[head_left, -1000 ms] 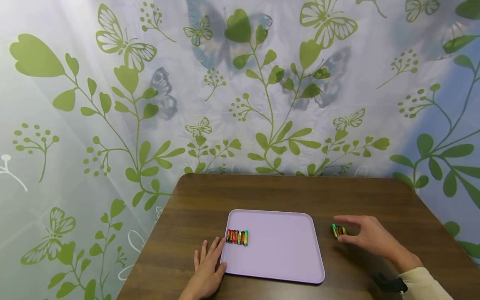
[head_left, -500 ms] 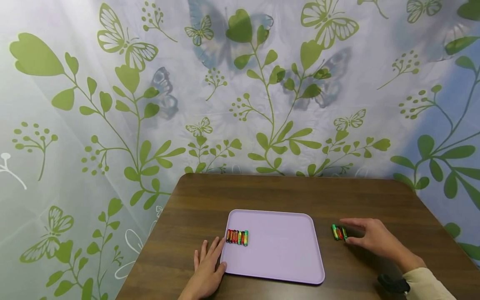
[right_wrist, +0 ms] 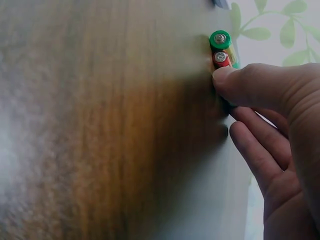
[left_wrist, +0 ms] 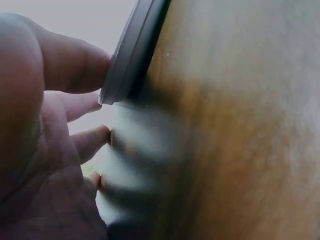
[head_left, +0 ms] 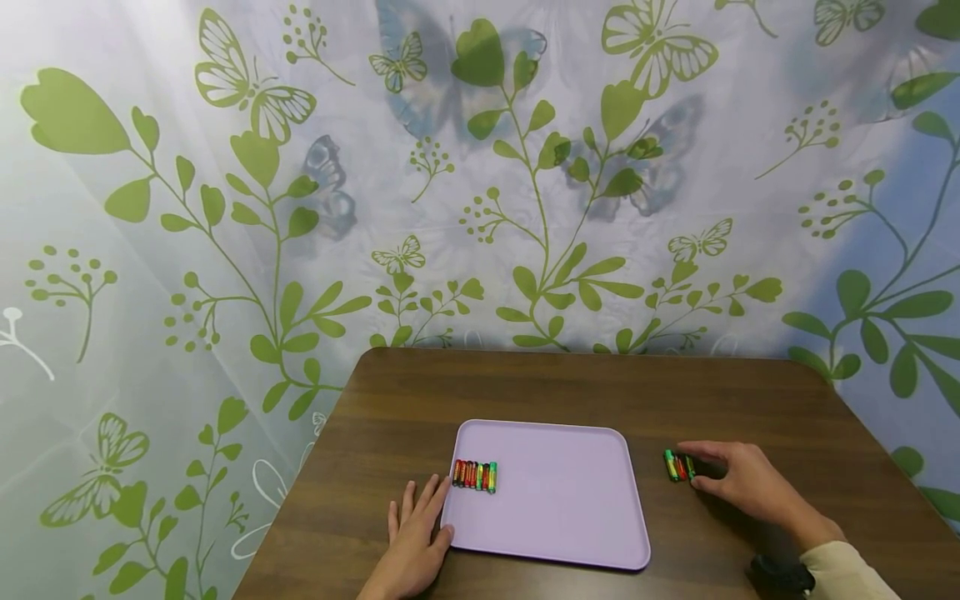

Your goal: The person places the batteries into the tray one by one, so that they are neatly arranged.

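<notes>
My left hand (head_left: 412,546) lies with straight fingers along the left edge of a lilac tray (head_left: 558,500); in the left wrist view its thumb touches the tray's rim (left_wrist: 127,55). Inside the tray, at its left, several red, black and green batteries (head_left: 474,475) lie side by side in a row. To the right of the tray, on the table, is a small group of batteries: a thicker green one (head_left: 671,466), a red one (head_left: 681,467) and a green-and-black one (head_left: 691,467). My right hand (head_left: 746,483) pinches this last battery, thumb at its near end and forefinger at its far end.
The brown wooden table (head_left: 585,383) reaches back to a pale curtain (head_left: 465,250) printed with green leaves and butterflies. A dark band (head_left: 782,575) sits around my right wrist, below a cream sleeve (head_left: 847,571).
My right hand has shifted slightly right, from over the middle of the small battery group to its rightmost battery, and the forefinger has come down. The left hand and tray stay put.
</notes>
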A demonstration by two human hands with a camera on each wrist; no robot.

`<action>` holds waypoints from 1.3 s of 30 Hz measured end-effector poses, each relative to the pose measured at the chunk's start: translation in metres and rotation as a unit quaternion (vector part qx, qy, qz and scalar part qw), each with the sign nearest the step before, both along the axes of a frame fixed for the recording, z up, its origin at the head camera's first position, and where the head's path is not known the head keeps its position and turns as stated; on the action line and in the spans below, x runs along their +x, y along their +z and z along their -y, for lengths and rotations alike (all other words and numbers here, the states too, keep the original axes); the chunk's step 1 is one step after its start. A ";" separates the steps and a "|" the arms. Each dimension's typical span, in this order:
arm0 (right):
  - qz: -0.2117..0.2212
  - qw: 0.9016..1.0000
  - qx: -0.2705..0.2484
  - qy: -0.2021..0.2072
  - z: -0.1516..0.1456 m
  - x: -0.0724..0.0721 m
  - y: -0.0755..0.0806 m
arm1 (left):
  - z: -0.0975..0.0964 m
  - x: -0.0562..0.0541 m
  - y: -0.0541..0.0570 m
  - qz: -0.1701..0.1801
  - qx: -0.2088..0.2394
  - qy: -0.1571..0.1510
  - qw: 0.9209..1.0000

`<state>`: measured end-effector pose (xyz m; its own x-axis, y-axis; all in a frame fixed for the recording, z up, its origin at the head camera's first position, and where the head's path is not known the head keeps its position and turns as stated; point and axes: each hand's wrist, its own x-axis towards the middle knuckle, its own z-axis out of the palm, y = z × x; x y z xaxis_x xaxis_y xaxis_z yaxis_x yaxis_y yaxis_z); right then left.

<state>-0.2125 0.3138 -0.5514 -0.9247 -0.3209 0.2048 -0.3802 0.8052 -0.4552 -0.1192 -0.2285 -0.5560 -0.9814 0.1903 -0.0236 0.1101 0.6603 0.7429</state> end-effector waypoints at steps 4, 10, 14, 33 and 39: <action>0.001 1.000 0.004 -0.014 0.000 0.002 0.000 | -0.001 0.000 0.000 0.005 -0.002 0.001 1.000; -0.007 1.000 -0.019 -0.021 0.005 0.007 0.003 | -0.002 0.000 0.001 0.001 0.001 0.002 1.000; -0.019 0.998 -0.054 -0.013 0.016 0.009 0.006 | -0.003 -0.002 0.001 0.000 0.001 0.002 1.000; -0.033 0.991 -0.130 0.029 0.111 0.001 0.000 | -0.005 -0.002 -0.003 0.013 0.000 0.007 1.000; -0.013 0.985 -0.168 0.046 0.145 -0.001 -0.003 | -0.006 -0.002 -0.001 0.012 0.002 0.006 1.000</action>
